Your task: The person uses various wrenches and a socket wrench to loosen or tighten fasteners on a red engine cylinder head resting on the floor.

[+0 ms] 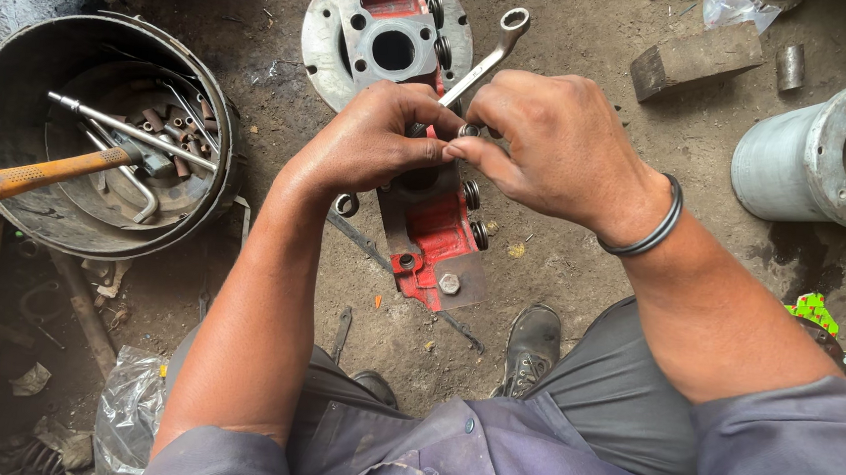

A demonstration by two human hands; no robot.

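My left hand (pixel 375 140) and my right hand (pixel 549 142) meet over a red and grey metal machine part (pixel 433 238) that lies on the dirt floor. Both hands pinch a small dark nut (pixel 468 130) between their fingertips. A silver ring spanner (pixel 485 58) runs under the fingers, its ring end pointing up and to the right; my left hand seems to grip its lower end. Several black bolts stand along the right edge of the part. A dark bangle sits on my right wrist.
A round metal tub (pixel 18 70) at the left holds a hammer with an orange handle (pixel 40 173), a socket bar and small parts. A grey metal cylinder (pixel 826 157) lies at the right, a block (pixel 694 58) behind it. My shoes (pixel 531 346) rest below the part.
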